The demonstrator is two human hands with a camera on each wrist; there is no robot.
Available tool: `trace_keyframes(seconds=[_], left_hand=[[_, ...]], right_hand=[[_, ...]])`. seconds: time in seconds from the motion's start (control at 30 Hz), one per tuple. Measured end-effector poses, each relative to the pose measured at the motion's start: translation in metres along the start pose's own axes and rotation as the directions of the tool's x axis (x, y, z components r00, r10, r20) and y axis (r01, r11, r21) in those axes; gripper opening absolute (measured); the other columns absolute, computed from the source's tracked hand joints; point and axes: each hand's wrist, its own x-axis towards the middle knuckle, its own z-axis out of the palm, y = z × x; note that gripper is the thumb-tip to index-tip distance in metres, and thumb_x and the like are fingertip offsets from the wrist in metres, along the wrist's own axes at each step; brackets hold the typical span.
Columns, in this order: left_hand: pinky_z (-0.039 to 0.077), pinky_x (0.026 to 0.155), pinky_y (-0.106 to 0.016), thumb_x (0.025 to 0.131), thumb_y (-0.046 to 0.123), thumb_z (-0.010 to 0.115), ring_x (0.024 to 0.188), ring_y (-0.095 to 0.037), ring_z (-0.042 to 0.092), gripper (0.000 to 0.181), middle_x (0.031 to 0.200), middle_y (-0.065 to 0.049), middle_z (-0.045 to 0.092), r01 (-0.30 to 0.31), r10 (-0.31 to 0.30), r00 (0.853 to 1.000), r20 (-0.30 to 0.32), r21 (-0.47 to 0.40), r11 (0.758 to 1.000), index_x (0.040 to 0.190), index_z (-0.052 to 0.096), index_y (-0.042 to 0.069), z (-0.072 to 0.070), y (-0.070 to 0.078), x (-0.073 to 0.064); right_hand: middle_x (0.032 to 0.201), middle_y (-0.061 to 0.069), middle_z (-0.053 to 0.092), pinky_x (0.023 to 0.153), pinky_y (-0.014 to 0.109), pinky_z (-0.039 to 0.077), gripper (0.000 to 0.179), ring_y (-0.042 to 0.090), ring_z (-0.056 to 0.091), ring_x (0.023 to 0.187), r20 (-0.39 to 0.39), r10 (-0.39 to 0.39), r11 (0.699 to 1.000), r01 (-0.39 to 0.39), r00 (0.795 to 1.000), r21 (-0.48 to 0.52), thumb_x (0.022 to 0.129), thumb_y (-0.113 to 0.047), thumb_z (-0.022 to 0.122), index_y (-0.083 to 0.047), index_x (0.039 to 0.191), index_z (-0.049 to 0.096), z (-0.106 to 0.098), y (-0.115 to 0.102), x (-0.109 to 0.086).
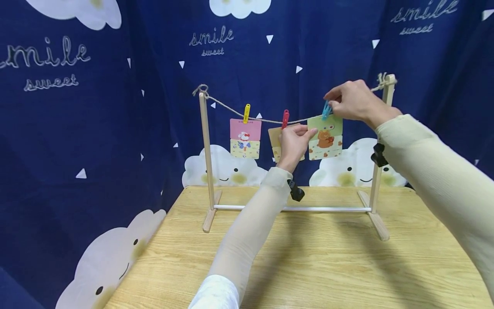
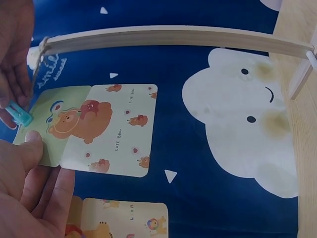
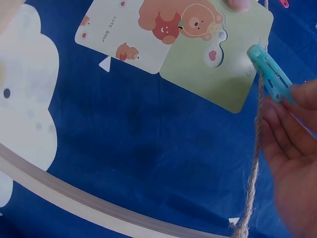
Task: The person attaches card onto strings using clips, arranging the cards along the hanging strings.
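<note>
A green-and-white bear card [image 1: 326, 139] hangs at the twine [image 1: 224, 104] on the right. My left hand [image 1: 293, 146] pinches its left edge, thumb in front and fingers behind. Between the thumb and fingers of my right hand [image 1: 355, 103] is a light-blue clothespin [image 3: 270, 72], its tip over the card's top edge and the twine. Behind my left hand is a tan card [image 1: 275, 137], partly hidden, under a red clothespin [image 1: 285, 119]. Further left, a yellow clothespin [image 1: 247, 113] holds a pink-and-yellow card [image 1: 245, 138] on the twine.
Two wooden posts [image 1: 207, 150] carry the twine, with a white bar [image 1: 328, 209] joining them low down. Their feet stand on a wood-grain table [image 1: 173, 266]. A dark blue curtain [image 1: 154, 107] with clouds hangs behind.
</note>
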Motion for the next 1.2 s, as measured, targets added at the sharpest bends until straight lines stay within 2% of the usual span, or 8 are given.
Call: trace_keyframes(seconds=[0.27,0.9,1.2], left_hand=[[0.056,0.066,-0.018,0.091,0.028,0.082,0.076,-0.001,0.070,0.023,0.090,0.003,0.080,-0.011,0.012,1.000,0.028,-0.019,1.000,0.106,0.082,0.011,-0.004,-0.003,-0.002],[0.057,0.066,-0.019,0.092,0.026,0.081,0.071,-0.001,0.071,0.020,0.088,0.003,0.079,0.059,-0.059,0.994,0.090,0.009,0.998,0.105,0.081,0.011,-0.004,-0.004,-0.005],[0.054,0.059,-0.019,0.093,0.026,0.081,0.069,0.002,0.069,0.017,0.087,0.005,0.079,0.005,-0.009,0.996,0.088,0.046,0.999,0.103,0.082,0.013,-0.010,-0.011,-0.004]], right_hand=[[0.126,0.027,0.068,0.093,0.058,0.055,0.041,0.040,0.067,0.106,0.000,0.017,1.000,-0.017,1.000,0.015,0.101,-0.018,0.052,0.003,0.133,0.066,0.000,0.001,0.000],[0.127,0.027,0.068,0.096,0.059,0.053,0.042,0.041,0.063,0.109,0.016,0.039,0.998,-0.039,0.999,0.050,0.101,-0.019,0.053,0.001,0.136,0.065,0.005,0.001,0.001],[0.123,0.025,0.070,0.094,0.057,0.054,0.041,0.039,0.065,0.107,-0.007,0.021,0.999,-0.020,1.000,0.034,0.101,-0.021,0.055,0.001,0.134,0.066,0.004,0.002,0.001]])
